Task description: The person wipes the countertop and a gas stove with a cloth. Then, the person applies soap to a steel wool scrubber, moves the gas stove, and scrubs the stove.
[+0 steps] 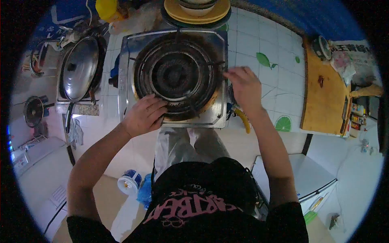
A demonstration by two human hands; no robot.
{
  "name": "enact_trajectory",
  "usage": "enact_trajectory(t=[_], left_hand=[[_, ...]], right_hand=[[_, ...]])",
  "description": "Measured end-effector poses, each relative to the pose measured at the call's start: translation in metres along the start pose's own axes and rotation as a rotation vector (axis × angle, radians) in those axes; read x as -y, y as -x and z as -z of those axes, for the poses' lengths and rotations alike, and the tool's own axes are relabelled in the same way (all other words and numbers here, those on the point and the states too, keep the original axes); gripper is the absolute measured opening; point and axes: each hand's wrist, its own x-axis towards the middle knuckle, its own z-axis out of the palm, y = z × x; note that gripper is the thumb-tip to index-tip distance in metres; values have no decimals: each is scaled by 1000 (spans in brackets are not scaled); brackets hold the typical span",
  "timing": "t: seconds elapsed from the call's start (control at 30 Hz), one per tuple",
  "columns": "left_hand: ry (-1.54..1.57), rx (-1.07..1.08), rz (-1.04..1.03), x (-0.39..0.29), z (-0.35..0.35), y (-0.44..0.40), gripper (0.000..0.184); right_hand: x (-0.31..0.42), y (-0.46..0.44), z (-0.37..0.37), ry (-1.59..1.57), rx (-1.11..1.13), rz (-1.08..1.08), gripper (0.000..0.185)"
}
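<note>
A: How are the fingers of the left hand (pixel 145 115) set?

B: Bent and close together, at the lower left edge of the round burner (pixel 177 75). I can't tell whether they grip it.

A: And the right hand (pixel 245 90)?

B: Fingers curled in, the tips at the right edge of the gas stove (pixel 214 120). Whether they pinch anything, I can't tell.

A: Where's that stove?

B: Upper middle of the frame, a little left of centre, with the burner on top.

A: Further out?

B: A yellow hose (pixel 244 120) below the right hand, stacked yellow plates (pixel 173 9) at top centre, a metal lid (pixel 82 67) at upper left, and a wooden cutting board (pixel 322 106) at upper right.
</note>
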Motion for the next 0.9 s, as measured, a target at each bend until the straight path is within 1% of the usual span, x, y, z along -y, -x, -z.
enact_trajectory(t=[0.03, 0.07, 0.13, 0.17, 0.23, 0.33, 0.43, 0.57, 0.63, 0.67, 0.73, 0.8, 0.87, 0.9], left_hand=[[-3, -7, -9, 0, 2, 0, 31], [-3, 0, -11, 0, 2, 0, 31], [26, 10, 19, 1, 0, 0, 32], [27, 8, 18, 1, -1, 0, 32], [27, -22, 7, 1, -2, 0, 31], [13, -36, -14, 0, 2, -1, 30], [21, -43, 1, 0, 3, -2, 30], [32, -11, 18, 1, -1, 1, 30], [20, -28, 7, 0, -1, 0, 30], [17, -32, 6, 0, -1, 0, 30], [32, 24, 44, -1, -1, 1, 29], [27, 0, 34, 0, -1, 0, 29], [29, -16, 33, 0, -2, 1, 29], [38, -11, 35, 0, -2, 2, 29]], right_hand=[[-2, -9, -1, 4, -99, 13, 24], [0, -5, -2, 0, -101, 8, 24], [7, 12, 1, -43, -29, -21, 22], [11, 25, 3, -40, -27, -22, 22], [18, 44, 13, -110, 92, 27, 27], [2, 24, 6, -22, 68, 86, 26], [-8, -3, -2, -48, 73, 66, 26], [11, 40, -2, -38, 92, 61, 27], [19, 52, 2, -169, 97, 90, 28], [15, 50, 1, -166, 94, 92, 28], [2, 36, 2, -154, 98, 6, 26], [-21, 4, 2, -258, -114, -125, 23], [-40, -36, -3, -231, -243, -165, 19], [-47, -57, -8, -183, -243, -107, 19]])
